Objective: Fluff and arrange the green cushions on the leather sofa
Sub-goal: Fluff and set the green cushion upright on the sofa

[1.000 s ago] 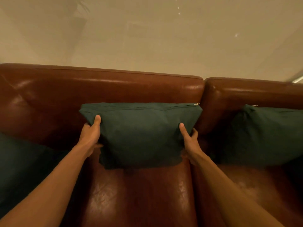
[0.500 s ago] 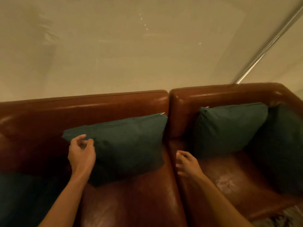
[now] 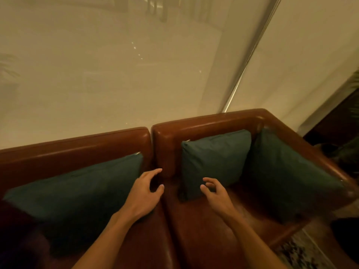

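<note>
Three dark green cushions lean on the brown leather sofa (image 3: 204,127). The left cushion (image 3: 77,189) rests against the left backrest. A smaller middle cushion (image 3: 211,160) stands against the right backrest. The right cushion (image 3: 287,175) leans on the armrest. My left hand (image 3: 145,191) hovers open over the seam between the two seats, beside the left cushion's right edge. My right hand (image 3: 215,193) is open with curled fingers, just in front of the middle cushion's lower edge, holding nothing.
A pale curtain or blind (image 3: 116,74) hangs behind the sofa, with a metal rail (image 3: 244,68) running diagonally. A patterned rug (image 3: 297,251) lies at the lower right. Dark plants and furniture (image 3: 342,148) stand past the armrest.
Both hands let go of the left cushion and moved right. The view swung right, so the middle and right cushions now sit in front of me.
</note>
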